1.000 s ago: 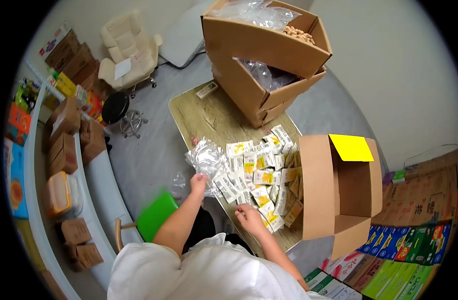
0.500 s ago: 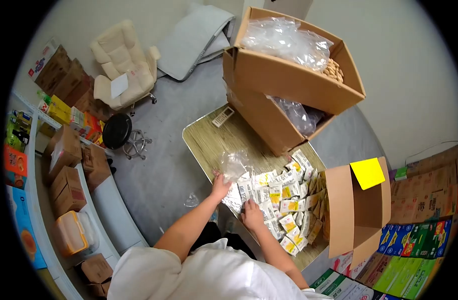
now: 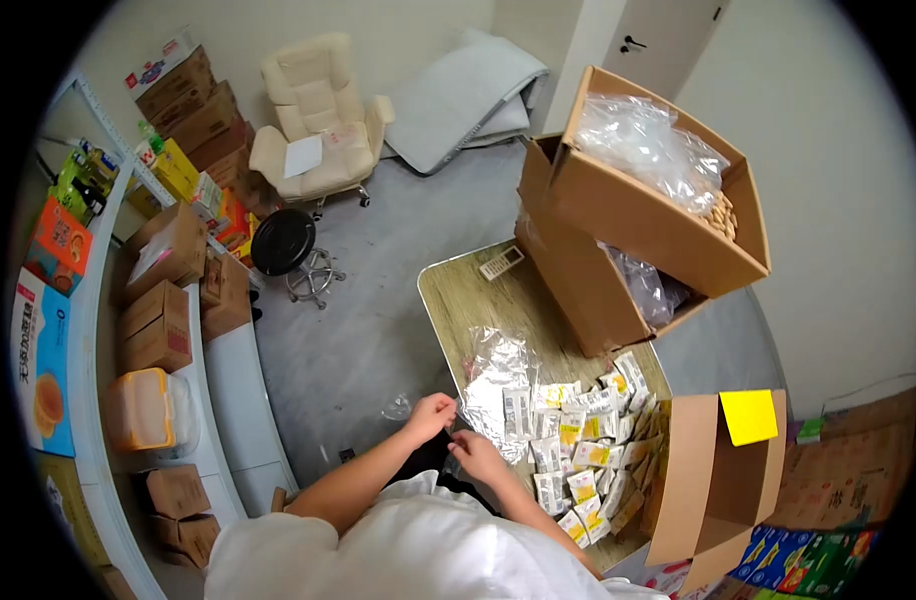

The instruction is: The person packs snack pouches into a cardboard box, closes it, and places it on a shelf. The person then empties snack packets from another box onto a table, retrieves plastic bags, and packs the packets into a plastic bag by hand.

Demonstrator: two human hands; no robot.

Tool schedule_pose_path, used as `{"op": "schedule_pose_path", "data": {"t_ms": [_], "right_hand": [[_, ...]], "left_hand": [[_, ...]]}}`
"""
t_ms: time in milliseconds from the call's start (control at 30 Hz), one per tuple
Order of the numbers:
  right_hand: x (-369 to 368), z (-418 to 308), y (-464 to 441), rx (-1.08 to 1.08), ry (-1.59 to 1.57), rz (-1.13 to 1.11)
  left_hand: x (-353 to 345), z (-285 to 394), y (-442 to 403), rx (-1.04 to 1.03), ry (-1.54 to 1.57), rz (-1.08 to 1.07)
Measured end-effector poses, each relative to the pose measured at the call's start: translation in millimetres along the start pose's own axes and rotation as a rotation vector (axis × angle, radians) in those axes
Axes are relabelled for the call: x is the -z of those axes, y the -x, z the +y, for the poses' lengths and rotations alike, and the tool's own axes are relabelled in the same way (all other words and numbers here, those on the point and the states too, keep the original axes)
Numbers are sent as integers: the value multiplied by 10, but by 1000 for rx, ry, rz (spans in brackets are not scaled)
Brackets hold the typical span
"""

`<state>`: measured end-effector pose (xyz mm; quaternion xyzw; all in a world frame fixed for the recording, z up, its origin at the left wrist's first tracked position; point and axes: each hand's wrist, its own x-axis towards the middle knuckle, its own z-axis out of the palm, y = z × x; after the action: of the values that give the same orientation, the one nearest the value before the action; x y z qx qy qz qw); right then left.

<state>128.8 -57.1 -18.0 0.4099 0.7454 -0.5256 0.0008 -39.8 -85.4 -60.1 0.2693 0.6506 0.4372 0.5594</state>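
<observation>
My left hand (image 3: 433,416) is closed at the near left edge of the wooden table (image 3: 458,290). Just below and to its right, my right hand (image 3: 475,455) has its fingers closed too. What lies between the fingertips is too small to make out. A clear plastic bag (image 3: 500,375) rests on the table beyond both hands, with a single white packet (image 3: 517,413) on its right side. Many white and yellow packets (image 3: 596,455) are heaped right of the bag, against an open cardboard box (image 3: 683,470) with a yellow note (image 3: 747,417).
Two stacked cardboard boxes (image 3: 658,215) with plastic bags and peanuts stand at the table's far right. A small white label (image 3: 502,263) lies on the table. Shelves (image 3: 203,400) with boxes line the left; a black stool (image 3: 284,242) and cream chair (image 3: 323,130) stand behind.
My right hand has left the packets and moved down and left beside my left hand, which has let go of the clear bag. The view has shifted, so the table appears lower and further right.
</observation>
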Motion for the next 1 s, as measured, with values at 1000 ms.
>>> {"op": "schedule_pose_path", "data": {"t_ms": [1000], "right_hand": [[-310,-3262,-4859,218,-165,51]], "left_hand": [[4414,2226,-2302,-105,-76,51]]}}
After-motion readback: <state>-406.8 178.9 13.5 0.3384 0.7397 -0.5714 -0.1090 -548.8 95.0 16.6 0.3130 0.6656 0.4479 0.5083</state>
